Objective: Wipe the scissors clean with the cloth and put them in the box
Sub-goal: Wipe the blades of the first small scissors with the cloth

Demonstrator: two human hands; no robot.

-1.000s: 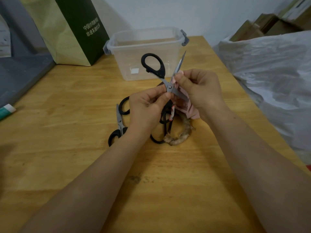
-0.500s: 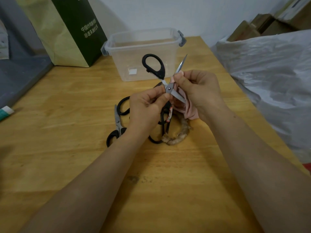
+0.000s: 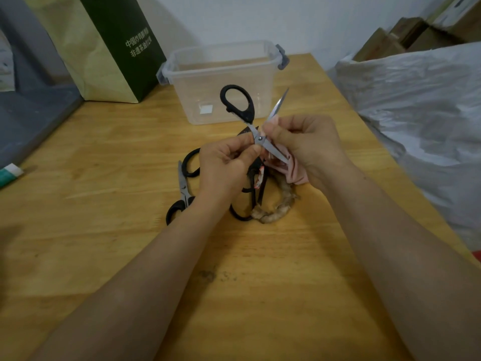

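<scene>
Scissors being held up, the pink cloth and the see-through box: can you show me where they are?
scissors (image 3: 259, 138), head view, on the pivot screw where the blades cross.
cloth (image 3: 294, 171), head view, on the pink fold hanging lowest.
box (image 3: 205, 87), head view, on its clear front wall.

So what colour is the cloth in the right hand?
Pale pink; the cloth shows best in the head view, bunched in the right hand.

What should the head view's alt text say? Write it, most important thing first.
Two hands hold open scissors above a wooden table: the left hand grips them near the pivot, the right hand pinches a pink cloth round one blade. A clear box stands behind; more scissors lie beneath.
</scene>
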